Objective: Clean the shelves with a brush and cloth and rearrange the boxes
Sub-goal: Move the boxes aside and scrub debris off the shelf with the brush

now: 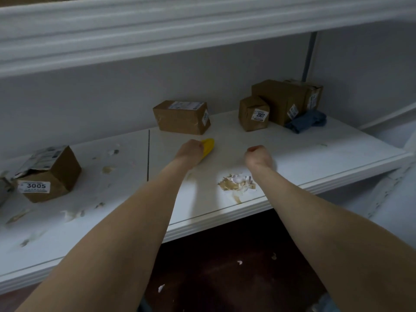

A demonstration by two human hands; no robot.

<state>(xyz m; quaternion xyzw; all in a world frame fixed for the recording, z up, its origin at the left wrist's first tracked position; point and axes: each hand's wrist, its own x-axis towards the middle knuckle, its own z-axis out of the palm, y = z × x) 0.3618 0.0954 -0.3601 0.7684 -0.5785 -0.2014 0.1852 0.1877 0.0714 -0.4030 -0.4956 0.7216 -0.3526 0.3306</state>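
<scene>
Grey wall (pixel 112 97) at back, plain. Grey pipe (pixel 311 55) upright against wall, upper right, lower end hidden. Dark red floor (pixel 225 278) below, dim. On floor, well apart: white scrap (pixel 239 262), second white scrap (pixel 161 287), tan scrap (pixel 274 256). Higher up, pile (pixel 236 182) of torn tan and white bits; brown smear (pixel 237 199) just beside it, nearer camera. Smaller bits (pixel 108 170) scattered to left. White panel (pixel 387 194) at right, dark-flecked
</scene>
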